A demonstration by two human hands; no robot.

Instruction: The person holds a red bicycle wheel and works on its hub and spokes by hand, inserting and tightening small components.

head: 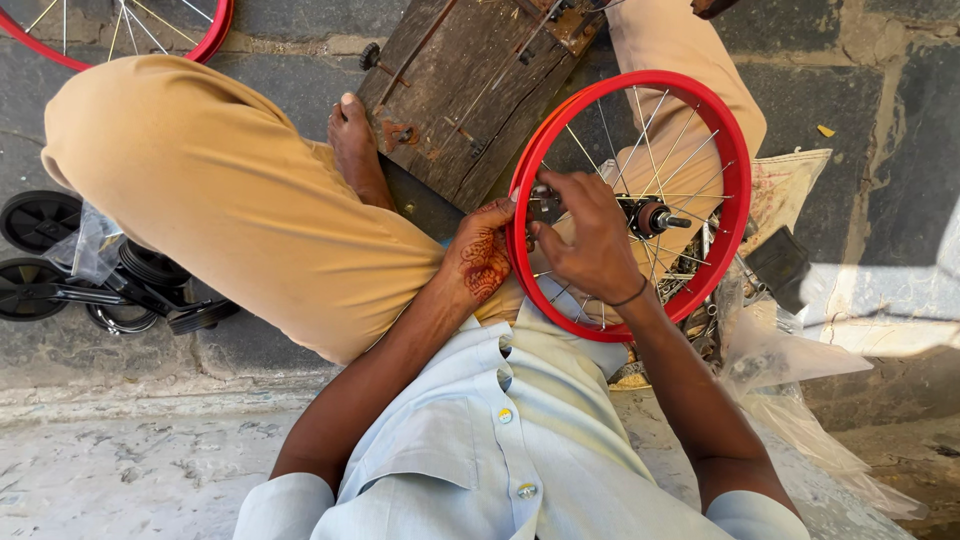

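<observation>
Packages: I log one clear plastic bag (800, 390) at the right, crumpled on the floor (140, 460), its contents too blurred to tell; a printed cream sheet (790, 185) lies behind the wheel, pattern unreadable. A smaller clear wrap (92, 245) lies over black small wheels (45, 255) at the left.

Main item: red wheel rim (735, 190), spoked, resting upright against my lap, between my knees, its hub (648, 216) near centre with the axle end pointing right.

Hidden or cut off: a second red rim (205, 35) is cropped at the top left corner. A worn wooden board (470, 80) with rusty fittings runs off the top edge. The rim's lower arc is partly covered by my shirt (520, 440). A dark flat object (780, 265) by the rim at the right I cannot identify.

Hands: left hand (482, 258), henna-patterned on its back, curls over the rim's left edge, fingers closed around it. Right hand (590, 240) reaches through the spokes, wrist bent down, fingers pinched on a small metal part (545, 205) at the hub's left end; what exactly that part is, I cannot make out. A bare foot (355, 145) rests beside the board.
</observation>
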